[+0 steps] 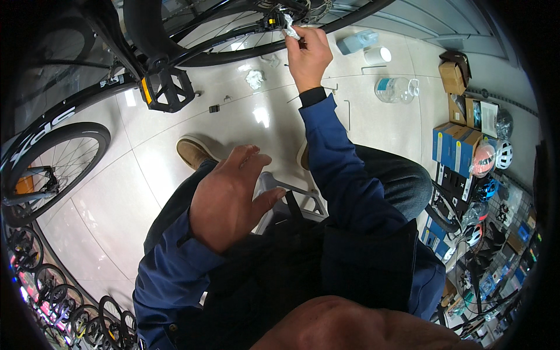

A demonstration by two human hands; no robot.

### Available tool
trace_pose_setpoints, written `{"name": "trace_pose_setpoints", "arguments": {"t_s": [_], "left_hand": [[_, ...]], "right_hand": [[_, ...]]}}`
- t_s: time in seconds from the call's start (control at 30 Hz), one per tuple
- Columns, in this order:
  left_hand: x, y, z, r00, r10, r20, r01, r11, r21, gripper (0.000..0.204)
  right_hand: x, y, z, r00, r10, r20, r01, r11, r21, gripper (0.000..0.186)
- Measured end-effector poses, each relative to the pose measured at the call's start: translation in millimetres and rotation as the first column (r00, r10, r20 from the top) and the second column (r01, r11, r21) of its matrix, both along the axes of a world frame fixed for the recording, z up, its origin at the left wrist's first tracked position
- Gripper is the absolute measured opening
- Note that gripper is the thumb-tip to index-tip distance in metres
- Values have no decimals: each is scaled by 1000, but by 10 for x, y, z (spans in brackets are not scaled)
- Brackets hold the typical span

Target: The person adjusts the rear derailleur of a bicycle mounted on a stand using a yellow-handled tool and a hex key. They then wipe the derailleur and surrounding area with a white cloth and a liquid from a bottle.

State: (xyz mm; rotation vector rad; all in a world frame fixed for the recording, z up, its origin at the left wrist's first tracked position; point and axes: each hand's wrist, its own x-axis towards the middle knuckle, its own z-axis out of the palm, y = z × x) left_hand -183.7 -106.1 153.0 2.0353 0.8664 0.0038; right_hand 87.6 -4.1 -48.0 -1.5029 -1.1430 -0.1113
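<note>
My right hand (310,61) reaches out to the bicycle's wheel, pinching a crumpled white tissue (290,27). The tissue is right beside a black part with a yellow mark (271,22) near the hub; whether it touches that part I cannot tell. Above the hand runs the wheel's black tyre (233,61). My left hand (224,201) hovers over my lap with its fingers apart and nothing in it. A black pedal (167,92) with an orange reflector hangs to the left. Another crumpled tissue (255,79) lies on the tiles below the wheel.
A small black part (214,108) and a hex key (349,114) lie on the floor. To the right are a pale blue bottle (357,42), a white cylinder (378,56) and a clear jug (395,90). Boxes (458,146) and helmets (483,158) line the right wall.
</note>
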Motion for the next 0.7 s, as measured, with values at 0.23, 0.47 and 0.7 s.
{"name": "trace_pose_setpoints", "arguments": {"t_s": [0.23, 0.47, 0.7], "left_hand": [[-39, -13, 3, 1000, -1, 11, 0, 1000, 31, 51], [-62, 7, 7, 1000, 14, 26, -15, 1000, 20, 50], [-73, -22, 15, 1000, 8, -1, -8, 1000, 1, 50]], "right_hand": [[-103, -53, 103, 969, 116, 219, -125, 992, 29, 28], [-119, -43, 47, 907, 123, 404, -98, 992, -82, 35], [-262, 40, 76, 935, 20, 355, 8, 997, -79, 35]]}}
